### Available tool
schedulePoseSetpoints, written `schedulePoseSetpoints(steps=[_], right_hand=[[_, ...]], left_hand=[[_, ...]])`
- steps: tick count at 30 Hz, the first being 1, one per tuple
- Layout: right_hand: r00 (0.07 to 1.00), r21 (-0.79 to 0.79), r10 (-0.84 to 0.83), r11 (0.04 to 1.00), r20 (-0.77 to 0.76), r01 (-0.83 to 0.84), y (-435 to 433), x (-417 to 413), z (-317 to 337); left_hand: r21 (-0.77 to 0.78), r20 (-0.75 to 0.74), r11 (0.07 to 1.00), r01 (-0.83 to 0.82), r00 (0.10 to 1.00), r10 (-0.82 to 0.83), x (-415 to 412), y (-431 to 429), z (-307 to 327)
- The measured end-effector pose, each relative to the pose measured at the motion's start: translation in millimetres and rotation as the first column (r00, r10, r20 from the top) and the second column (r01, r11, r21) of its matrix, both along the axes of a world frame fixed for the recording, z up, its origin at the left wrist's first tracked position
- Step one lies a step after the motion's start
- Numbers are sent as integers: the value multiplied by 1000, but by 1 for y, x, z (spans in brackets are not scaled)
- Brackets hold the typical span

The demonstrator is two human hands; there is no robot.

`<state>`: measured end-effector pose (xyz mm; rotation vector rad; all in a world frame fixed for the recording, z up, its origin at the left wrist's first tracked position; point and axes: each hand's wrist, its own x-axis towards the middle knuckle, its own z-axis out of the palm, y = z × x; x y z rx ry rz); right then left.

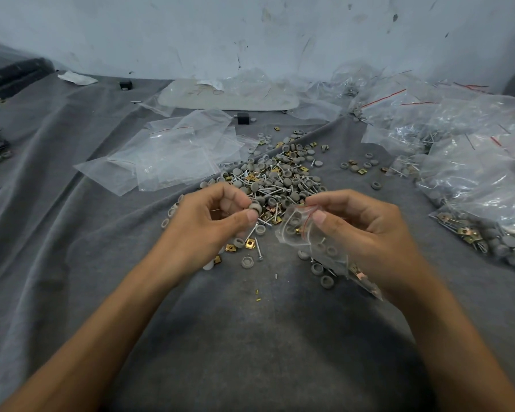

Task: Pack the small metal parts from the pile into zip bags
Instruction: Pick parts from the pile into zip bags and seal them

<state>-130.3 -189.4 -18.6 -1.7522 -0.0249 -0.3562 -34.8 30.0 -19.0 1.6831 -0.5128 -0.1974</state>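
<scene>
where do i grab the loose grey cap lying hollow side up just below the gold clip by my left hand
Pinch the grey cap across its round outer wall, coming straight down from above. It lies flat on the cloth, hollow up and clear of the pile, so a top grip should fit.

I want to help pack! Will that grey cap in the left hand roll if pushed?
Probably light: the left hand pinches the grey cap with just fingertips. It looks round, so it could roll on edge, but the grey cloth would likely stop it.
</scene>
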Motion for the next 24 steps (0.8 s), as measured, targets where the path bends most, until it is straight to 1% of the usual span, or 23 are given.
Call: schedulePoseSetpoints(steps=[5, 9, 13, 16, 19, 22, 24], right_hand=[[999, 61, 15, 998, 39, -17, -4, 0, 1], [999, 31, 25, 999, 27, -26, -2, 1, -2], [999, 33, 31, 999, 14, -32, 1, 2, -2], [999, 20, 30, 999, 26, -31, 0, 2, -2], [999, 34, 33, 999, 33, -34, 0, 2, -2], [999, 30, 27, 999, 32, -28, -1, 1, -2], [999, 39, 16, 999, 40, -17, -1, 1, -1]], left_hand=[[-91, -34, 996, -19, 999, 16, -5, -5, 0], [-188, -29, 982, 20, 999, -26, -13, -18, -5], [-217, 7, 974, 67, 998, -67, -19, -30, -9], [-178, 64, 981, 74, 996, -63, -22, -34, -10], [-137, 73, 989, 51, 996, -42, -22, -31, -10], [2, 147, 998, 55, 988, -54, -20, -25, -8], [68, 208, 998, 14, 978, -28, -13, -16, -4]])
